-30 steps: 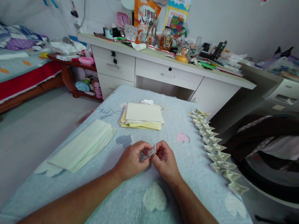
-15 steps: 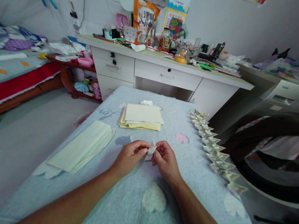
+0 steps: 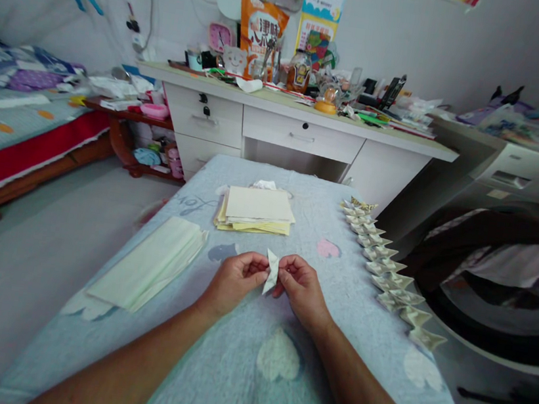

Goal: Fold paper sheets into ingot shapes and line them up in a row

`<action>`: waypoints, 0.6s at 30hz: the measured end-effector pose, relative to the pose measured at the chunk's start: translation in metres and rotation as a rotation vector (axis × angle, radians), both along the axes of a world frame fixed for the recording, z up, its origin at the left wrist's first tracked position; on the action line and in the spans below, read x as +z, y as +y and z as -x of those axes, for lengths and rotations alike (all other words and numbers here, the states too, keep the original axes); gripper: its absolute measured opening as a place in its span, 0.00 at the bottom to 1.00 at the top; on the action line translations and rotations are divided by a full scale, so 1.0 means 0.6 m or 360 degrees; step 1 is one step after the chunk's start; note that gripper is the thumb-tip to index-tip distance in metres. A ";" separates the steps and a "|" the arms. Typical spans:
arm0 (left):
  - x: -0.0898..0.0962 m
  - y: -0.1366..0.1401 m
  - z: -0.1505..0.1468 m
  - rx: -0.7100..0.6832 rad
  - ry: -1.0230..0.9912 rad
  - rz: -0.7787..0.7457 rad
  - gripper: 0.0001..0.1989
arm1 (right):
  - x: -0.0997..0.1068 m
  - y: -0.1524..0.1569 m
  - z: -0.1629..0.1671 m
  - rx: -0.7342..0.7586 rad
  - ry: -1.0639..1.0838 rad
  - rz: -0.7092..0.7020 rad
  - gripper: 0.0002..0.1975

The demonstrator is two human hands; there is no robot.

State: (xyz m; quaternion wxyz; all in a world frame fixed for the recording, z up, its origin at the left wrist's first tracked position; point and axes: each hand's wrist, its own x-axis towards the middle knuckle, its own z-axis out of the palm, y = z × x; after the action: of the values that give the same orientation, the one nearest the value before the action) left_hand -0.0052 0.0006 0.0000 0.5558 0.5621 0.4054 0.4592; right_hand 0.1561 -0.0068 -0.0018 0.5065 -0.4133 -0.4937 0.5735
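Note:
A small folded paper boat [image 3: 271,272], pale and pointed at both ends, stands on end between my hands above the cloth. My left hand [image 3: 238,277] pinches it from the left with thumb and fingers. From the right, my right hand [image 3: 302,287] grips its other side, fingertips curled against the paper. Along the table's right side runs a row of several similar folded paper boats [image 3: 384,267]. Beyond my hands lies a stack of cream and yellow paper sheets [image 3: 259,206]. A pile of long pale-green paper [image 3: 147,264] rests to the left.
A blue patterned cloth [image 3: 208,366] covers the table. Behind it stands a white desk [image 3: 303,133] crowded with jars, a bag and clutter. A washing machine [image 3: 511,174] is at the right, a bed [image 3: 25,130] at the left.
The paper boat has turned between my fingers, so its long side now shows with points up and down. My hands have shifted only slightly.

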 end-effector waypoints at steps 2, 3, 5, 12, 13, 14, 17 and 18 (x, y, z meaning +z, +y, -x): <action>0.000 -0.001 0.001 0.0071 0.0157 -0.0111 0.08 | 0.001 0.000 -0.001 0.0058 0.0054 0.0041 0.08; 0.001 -0.002 0.002 0.0105 0.0235 -0.0170 0.07 | 0.002 -0.001 -0.001 0.0094 0.0081 0.0073 0.08; 0.002 -0.004 0.003 0.0156 0.0363 -0.0282 0.07 | 0.004 -0.001 -0.002 0.0162 0.0133 0.0145 0.08; 0.005 -0.004 0.006 0.0206 0.0539 -0.0448 0.07 | -0.002 -0.002 -0.004 0.0222 0.0266 0.0270 0.10; 0.004 -0.003 0.006 0.0214 0.0551 -0.0459 0.07 | -0.003 -0.002 -0.004 0.0225 0.0270 0.0272 0.11; 0.004 -0.002 0.006 0.0228 0.0560 -0.0471 0.07 | -0.003 -0.002 -0.003 0.0226 0.0268 0.0268 0.11; 0.003 -0.002 0.007 0.0274 0.0577 -0.0509 0.06 | -0.001 -0.003 -0.001 0.0244 0.0263 0.0258 0.13; 0.003 -0.003 0.007 0.0283 0.0586 -0.0522 0.06 | 0.000 -0.003 -0.001 0.0252 0.0267 0.0255 0.13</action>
State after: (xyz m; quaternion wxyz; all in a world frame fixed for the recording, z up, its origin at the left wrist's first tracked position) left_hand -0.0096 -0.0011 0.0019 0.3315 0.6811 0.4676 0.4557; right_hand 0.1566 -0.0087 -0.0019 0.4645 -0.3629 -0.4334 0.6817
